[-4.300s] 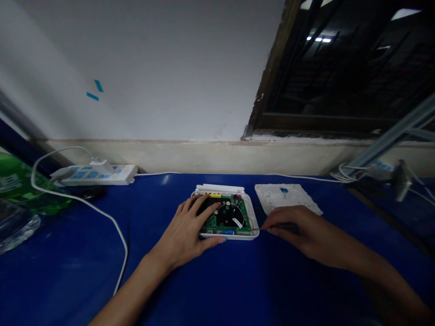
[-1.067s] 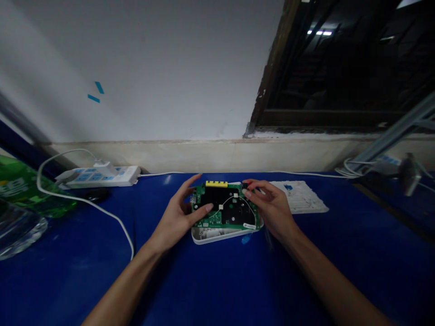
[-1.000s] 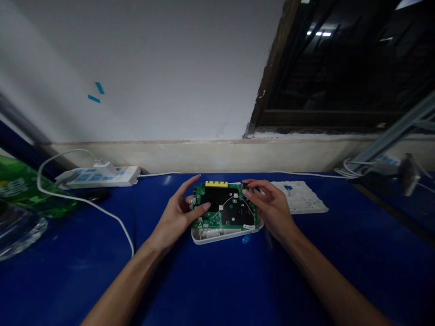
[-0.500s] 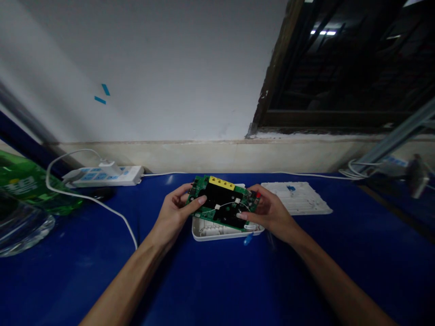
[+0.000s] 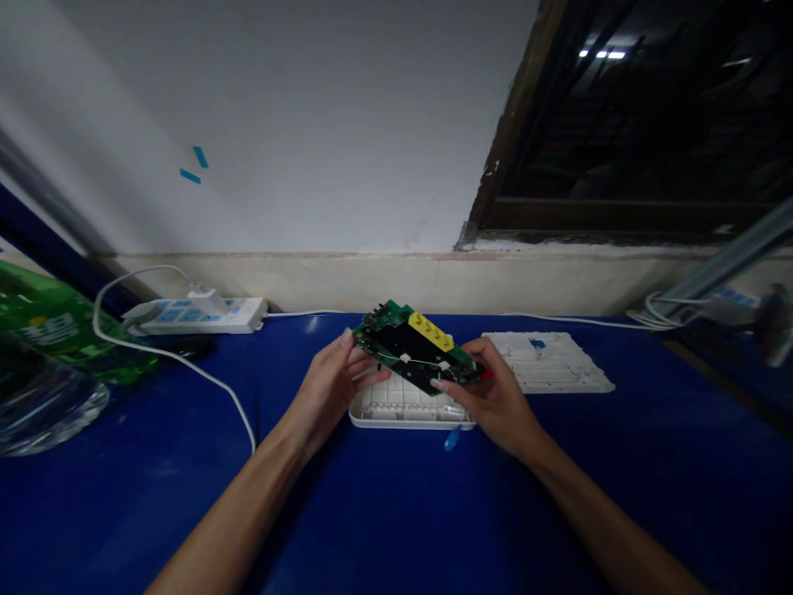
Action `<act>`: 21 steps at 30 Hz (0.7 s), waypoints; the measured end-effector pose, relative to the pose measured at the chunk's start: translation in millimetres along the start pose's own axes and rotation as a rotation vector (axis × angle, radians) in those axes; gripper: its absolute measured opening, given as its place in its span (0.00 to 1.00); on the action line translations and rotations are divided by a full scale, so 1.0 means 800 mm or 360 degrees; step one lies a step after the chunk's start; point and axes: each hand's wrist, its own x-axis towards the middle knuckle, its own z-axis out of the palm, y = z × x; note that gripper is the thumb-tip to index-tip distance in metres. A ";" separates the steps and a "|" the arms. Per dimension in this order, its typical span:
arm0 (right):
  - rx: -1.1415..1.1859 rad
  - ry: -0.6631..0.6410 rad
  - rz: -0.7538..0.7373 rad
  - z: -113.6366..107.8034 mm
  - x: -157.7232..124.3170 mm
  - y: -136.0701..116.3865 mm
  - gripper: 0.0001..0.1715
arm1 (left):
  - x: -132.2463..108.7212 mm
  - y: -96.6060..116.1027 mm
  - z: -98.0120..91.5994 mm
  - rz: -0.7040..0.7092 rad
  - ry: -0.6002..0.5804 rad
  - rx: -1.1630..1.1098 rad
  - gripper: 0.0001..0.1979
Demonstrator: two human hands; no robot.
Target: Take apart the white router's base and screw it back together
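Lifted clear of the white plastic casing (image 5: 409, 422), the green circuit board (image 5: 409, 351) now tilts above it, its yellow ports (image 5: 430, 331) raised. Left hand (image 5: 327, 390) curls beneath one edge; right hand (image 5: 496, 388) pinches the far end, so both grip edges, leaving the board's face uncovered.

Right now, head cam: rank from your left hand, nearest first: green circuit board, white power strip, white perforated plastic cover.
From the left hand:
1. green circuit board: in its fingers, just right of the palm.
2. white power strip: behind and to the left, along the wall.
3. white perforated plastic cover: farthest, off to the right.
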 end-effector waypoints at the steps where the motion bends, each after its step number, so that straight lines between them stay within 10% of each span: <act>1: -0.0076 -0.0016 -0.0049 0.000 -0.002 0.002 0.18 | -0.001 0.002 0.003 -0.0046 0.0051 -0.0046 0.28; 7: -0.0593 -0.0482 -0.0563 -0.013 -0.009 0.006 0.26 | -0.009 0.018 0.015 -0.0278 0.0210 -0.0021 0.29; 21: -0.1107 -0.0401 -0.0784 -0.012 -0.003 -0.007 0.49 | -0.009 0.013 0.012 -0.0360 0.0244 -0.0127 0.26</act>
